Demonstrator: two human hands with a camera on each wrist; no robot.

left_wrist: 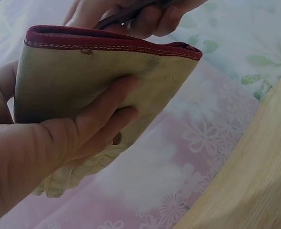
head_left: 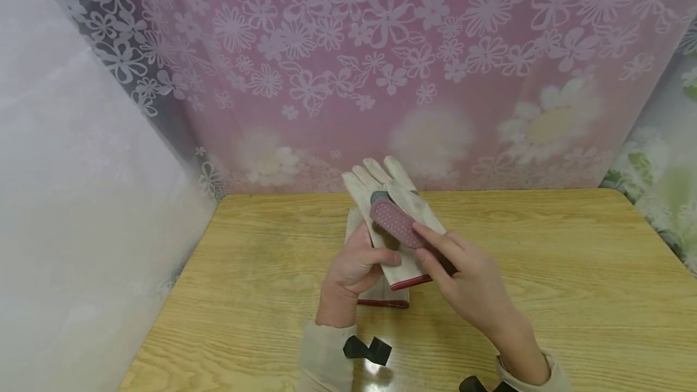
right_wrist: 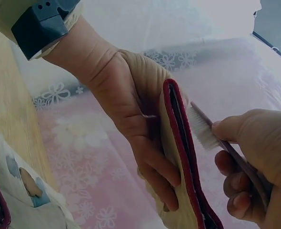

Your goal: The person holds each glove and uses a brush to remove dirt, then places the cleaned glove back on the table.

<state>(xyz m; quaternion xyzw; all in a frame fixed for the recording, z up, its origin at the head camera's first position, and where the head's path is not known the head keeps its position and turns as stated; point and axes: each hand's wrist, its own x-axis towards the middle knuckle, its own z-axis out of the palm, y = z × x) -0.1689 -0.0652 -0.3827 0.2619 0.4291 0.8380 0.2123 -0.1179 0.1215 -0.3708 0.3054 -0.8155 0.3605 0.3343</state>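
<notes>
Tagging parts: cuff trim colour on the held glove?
The cuff trim is dark red; it shows best in the left wrist view.

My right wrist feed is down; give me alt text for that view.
A right hand holds a brush, its white bristles facing a pale, red-trimmed glove gripped by the left hand. A second red-trimmed glove shows at lower left, by the wooden table; flowered cloth fills the background.
</notes>
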